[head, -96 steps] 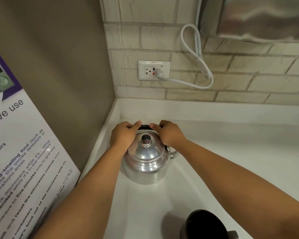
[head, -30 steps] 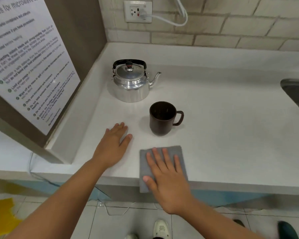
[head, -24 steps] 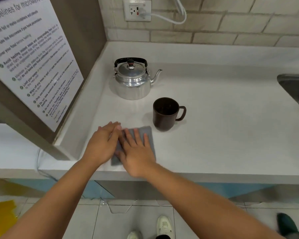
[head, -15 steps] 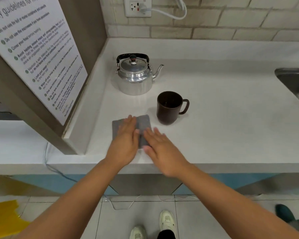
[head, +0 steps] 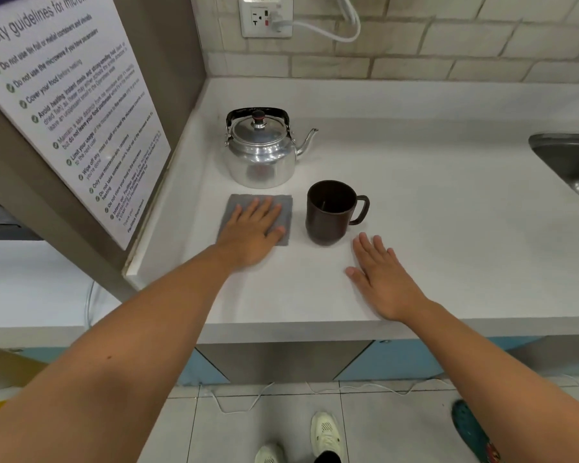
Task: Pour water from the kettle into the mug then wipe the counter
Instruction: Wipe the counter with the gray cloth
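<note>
The right hand has left the grey cloth, now flat under the open left hand on the white counter, between silver kettle and brown mug; the right hand lies open.

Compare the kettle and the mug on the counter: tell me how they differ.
The kettle is shiny silver metal; the mug is dark brown and matte. The kettle is closed by a knobbed lid, while the mug is open at the top. The kettle carries an arched black handle overhead and a spout pointing right; the mug has a side loop handle on its right. The kettle looks broader than the mug. Both stand upright on the white counter, untouched by either hand.
</note>
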